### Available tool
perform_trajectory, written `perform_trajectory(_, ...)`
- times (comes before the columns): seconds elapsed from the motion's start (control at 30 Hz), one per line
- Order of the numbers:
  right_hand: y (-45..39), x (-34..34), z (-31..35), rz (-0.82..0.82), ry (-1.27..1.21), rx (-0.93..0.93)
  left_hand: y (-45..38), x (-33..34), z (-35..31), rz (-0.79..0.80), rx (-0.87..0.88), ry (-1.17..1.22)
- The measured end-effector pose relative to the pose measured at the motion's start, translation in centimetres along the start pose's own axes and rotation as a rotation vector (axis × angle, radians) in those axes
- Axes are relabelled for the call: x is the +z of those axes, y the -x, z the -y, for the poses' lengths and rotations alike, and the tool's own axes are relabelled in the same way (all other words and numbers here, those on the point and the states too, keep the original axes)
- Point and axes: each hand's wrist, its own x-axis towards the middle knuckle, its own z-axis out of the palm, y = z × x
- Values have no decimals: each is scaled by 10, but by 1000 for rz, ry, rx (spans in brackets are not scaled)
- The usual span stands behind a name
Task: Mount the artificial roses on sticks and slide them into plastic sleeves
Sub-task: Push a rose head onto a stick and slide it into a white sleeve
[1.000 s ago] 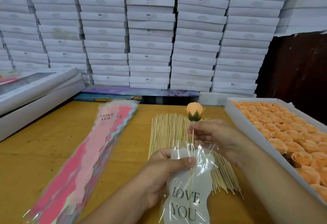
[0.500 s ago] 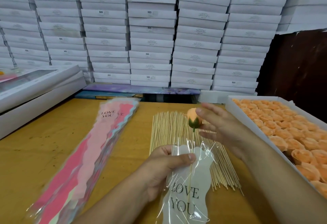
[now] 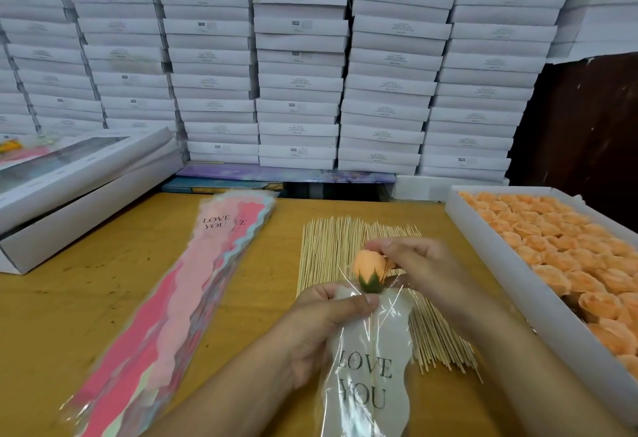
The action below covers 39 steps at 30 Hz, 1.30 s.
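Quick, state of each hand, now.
Left hand: pinching the mouth of the plastic sleeve.
Right hand: fingertips on the orange rose; actual grip cannot be told.

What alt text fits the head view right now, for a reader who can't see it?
A left hand pinches a clear LOVE YOU sleeve open while the right hand presses an orange rose on its stick into it. Behind lie loose sticks, a sleeve stack and a tray of roses.

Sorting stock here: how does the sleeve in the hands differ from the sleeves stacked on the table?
The held sleeve is single, whitish, lifted, with a rose entering it. The stacked sleeves are many, mostly pink, lying flat with no rose in them. Both read LOVE YOU and have wavy edges.
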Motion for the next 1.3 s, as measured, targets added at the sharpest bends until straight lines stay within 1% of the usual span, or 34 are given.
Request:
perform_trajectory(0.23,9,-1,-10,-13,9,25,-2,2,2,-18,-26,5)
perform_trajectory(0.37,13,-2,-12,-30,49,-15,-2,3,0,-24,-24,3)
perform_trajectory(0.5,14,-1,-13,14,39,-14,-3,4,0,-28,-18,28)
perform_trajectory(0.6,15,-2,-14,45,70,-19,-3,4,-1,-60,-16,49)
perform_trajectory(0.73,16,-4,-15,17,84,-52,-4,4,-2,-58,-26,64)
perform_trajectory(0.93,16,-7,-18,16,103,-55,-7,1,-1,-55,-27,46)
perform_trajectory(1.03,17,-7,-19,40,115,-57,-10,0,0,-76,-32,48)
perform_trajectory(1.3,18,-6,-17,124,98,-40,-10,-1,1,-55,-24,36)
